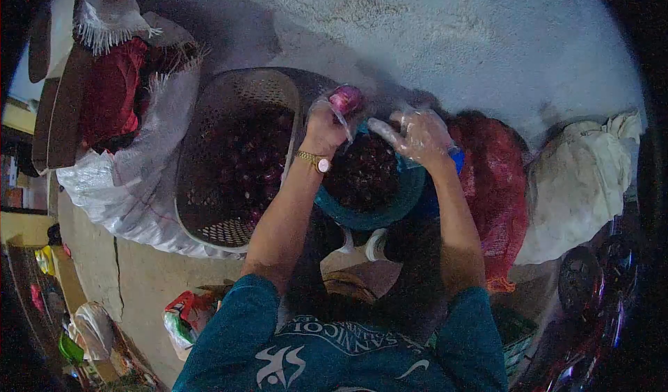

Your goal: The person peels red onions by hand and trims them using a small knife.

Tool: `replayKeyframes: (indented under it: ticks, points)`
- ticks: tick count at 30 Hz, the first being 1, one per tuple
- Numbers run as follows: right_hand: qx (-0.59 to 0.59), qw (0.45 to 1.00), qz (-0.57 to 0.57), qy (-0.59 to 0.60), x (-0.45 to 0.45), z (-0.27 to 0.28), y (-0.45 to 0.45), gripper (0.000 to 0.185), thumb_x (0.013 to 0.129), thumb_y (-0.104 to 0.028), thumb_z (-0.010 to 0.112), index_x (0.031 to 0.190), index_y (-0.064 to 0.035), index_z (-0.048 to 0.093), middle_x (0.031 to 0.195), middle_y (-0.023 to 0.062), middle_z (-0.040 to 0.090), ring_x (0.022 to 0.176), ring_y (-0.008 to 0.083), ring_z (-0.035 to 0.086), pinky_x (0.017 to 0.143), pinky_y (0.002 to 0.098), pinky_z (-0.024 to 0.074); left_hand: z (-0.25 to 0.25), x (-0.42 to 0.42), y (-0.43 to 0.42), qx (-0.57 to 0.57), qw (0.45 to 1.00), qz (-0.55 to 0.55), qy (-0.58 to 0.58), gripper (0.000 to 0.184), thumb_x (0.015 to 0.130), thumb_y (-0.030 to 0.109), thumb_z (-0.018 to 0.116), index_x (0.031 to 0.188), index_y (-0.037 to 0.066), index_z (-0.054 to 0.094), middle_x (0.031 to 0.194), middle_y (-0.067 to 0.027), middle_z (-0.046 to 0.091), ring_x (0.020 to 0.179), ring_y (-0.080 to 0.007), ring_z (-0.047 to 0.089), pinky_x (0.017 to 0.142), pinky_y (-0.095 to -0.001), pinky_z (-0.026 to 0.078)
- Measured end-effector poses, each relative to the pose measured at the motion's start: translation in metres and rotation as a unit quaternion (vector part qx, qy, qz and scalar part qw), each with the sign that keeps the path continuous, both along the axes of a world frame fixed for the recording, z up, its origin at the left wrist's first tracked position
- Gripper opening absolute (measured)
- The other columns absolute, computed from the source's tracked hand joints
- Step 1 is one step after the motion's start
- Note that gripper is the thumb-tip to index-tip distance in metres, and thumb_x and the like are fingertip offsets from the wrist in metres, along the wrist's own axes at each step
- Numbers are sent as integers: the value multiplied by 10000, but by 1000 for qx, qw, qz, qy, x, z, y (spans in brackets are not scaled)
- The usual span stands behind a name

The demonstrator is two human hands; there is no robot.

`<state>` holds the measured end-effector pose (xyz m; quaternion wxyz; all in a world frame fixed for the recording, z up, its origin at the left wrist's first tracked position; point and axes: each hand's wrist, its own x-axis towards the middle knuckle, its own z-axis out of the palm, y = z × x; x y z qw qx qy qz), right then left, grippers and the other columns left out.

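My left hand (325,129), in a clear plastic glove with a gold watch (322,163) at the wrist, is closed around a red onion (346,99). It is raised between the crate and the basin. Over the right rim of the teal basin (369,218), my right hand (422,136) wears the same kind of glove. Its fingers are apart, and I see nothing held in them. Dark onion skins or pieces (363,176) fill much of the basin, which stands between my legs.
To the left, a perforated plastic crate (197,197) holds many red onions (254,162). Beyond it stands a white woven sack (115,190). A red mesh sack (497,197) and a pale sack (577,190) are on the right. A rough wall (445,51) rises ahead.
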<state>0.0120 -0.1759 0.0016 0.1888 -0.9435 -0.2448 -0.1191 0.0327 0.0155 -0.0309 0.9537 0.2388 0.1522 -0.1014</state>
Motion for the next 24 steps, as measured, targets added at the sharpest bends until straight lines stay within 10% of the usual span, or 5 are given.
replayKeyframes:
  ticks: [6, 14, 21, 24]
  points:
    - [-18, 1000, -20, -1, -5, 14, -1, 700, 625, -692, 659, 859, -33, 685, 767, 147, 670, 754, 341, 648, 702, 438, 511, 10, 1, -5, -51, 998, 17, 41, 474, 980, 346, 297, 1097, -80, 468, 1063, -249, 556, 1030, -426, 544, 921, -582, 444]
    - [67, 997, -46, -11, 5, 7, 4, 613, 614, -572, 755, 889, -32, 657, 776, 154, 661, 749, 336, 635, 687, 412, 497, -12, 5, -6, -77, 981, -175, 23, 772, 856, 663, 364, 1168, -31, 490, 1063, -202, 590, 1025, -333, 578, 924, -485, 473]
    - [68, 970, -37, -230, 9, -16, -4, 635, 627, -573, 751, 898, -10, 643, 680, 118, 641, 650, 319, 625, 651, 395, 494, -3, -1, -20, 33, 981, -192, 21, 753, 816, 717, 377, 1097, 45, 572, 980, -102, 636, 904, -249, 611, 825, -408, 511]
    - [59, 988, -49, -137, 7, -10, -5, 692, 613, -613, 736, 900, 9, 636, 675, 110, 636, 646, 306, 625, 647, 389, 495, -2, 0, -21, 97, 975, -198, 14, 769, 810, 731, 363, 1109, 53, 568, 985, -88, 637, 895, -235, 607, 797, -379, 511]
